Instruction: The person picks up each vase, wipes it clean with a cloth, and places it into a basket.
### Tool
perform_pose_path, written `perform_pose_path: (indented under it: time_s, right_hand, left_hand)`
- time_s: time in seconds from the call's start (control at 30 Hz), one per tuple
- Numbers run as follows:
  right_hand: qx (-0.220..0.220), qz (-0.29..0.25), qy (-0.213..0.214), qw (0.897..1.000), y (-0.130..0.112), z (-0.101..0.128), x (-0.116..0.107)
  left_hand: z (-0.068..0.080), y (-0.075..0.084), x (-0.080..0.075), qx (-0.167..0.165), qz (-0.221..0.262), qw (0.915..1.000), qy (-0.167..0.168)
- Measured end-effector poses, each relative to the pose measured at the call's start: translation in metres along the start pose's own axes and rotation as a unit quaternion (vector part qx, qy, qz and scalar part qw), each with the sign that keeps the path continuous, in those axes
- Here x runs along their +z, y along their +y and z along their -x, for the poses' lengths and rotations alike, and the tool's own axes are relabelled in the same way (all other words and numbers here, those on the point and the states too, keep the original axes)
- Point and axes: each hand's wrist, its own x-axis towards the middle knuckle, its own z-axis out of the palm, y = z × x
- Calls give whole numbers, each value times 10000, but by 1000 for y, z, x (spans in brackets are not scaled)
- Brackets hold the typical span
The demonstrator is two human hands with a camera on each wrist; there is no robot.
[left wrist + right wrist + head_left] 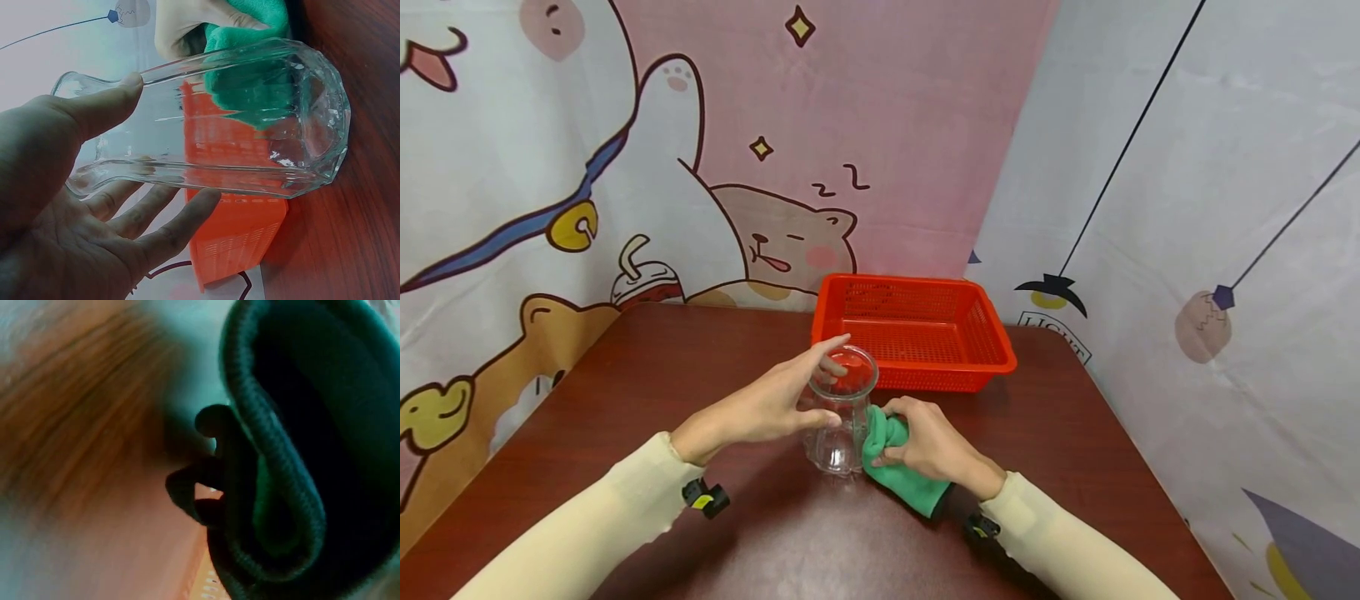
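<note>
Clear glass vase [842,412] upright on dark brown table [647,375], base on the wood, just in front of red plastic basket [917,329]. Left hand [767,404] at the vase's left side: thumb on the near wall below the flared rim, fingers spread apart and nearly straight along the far side, index tip level with the rim. Seen from the left wrist: thumb pad pressed to the glass, other fingers [156,228] lying loosely under the wall, not curled round it; palm dim and partly cut off by the frame edge.

Right hand [928,442] just right of the vase, fingers curled and clamped on a bunched green cloth [898,471], the wad pressed against the lower wall of the vase. Tail of cloth trailing toward the wrist, partly hidden beneath the hand. In the left wrist view, green cloth visible through the glass, distorted by its facets; right hand cropped at the top edge.

Right wrist view: dark rolled cloth edge [275,487] filling most of the frame, out of focus; fingers not distinguishable; blurred brown table behind; vase not identifiable.

Cream sleeves on both forearms. Cartoon-printed backdrop [715,142] behind the table.
</note>
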Motion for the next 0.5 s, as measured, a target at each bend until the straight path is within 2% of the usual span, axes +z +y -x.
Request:
perform_pose_path:
  time_s: [0.5]
  right_hand:
    - [-16, -139, 373, 9992, -11, 0, -8]
  left_hand:
    - [1, -2, 0, 170, -35, 9998, 57]
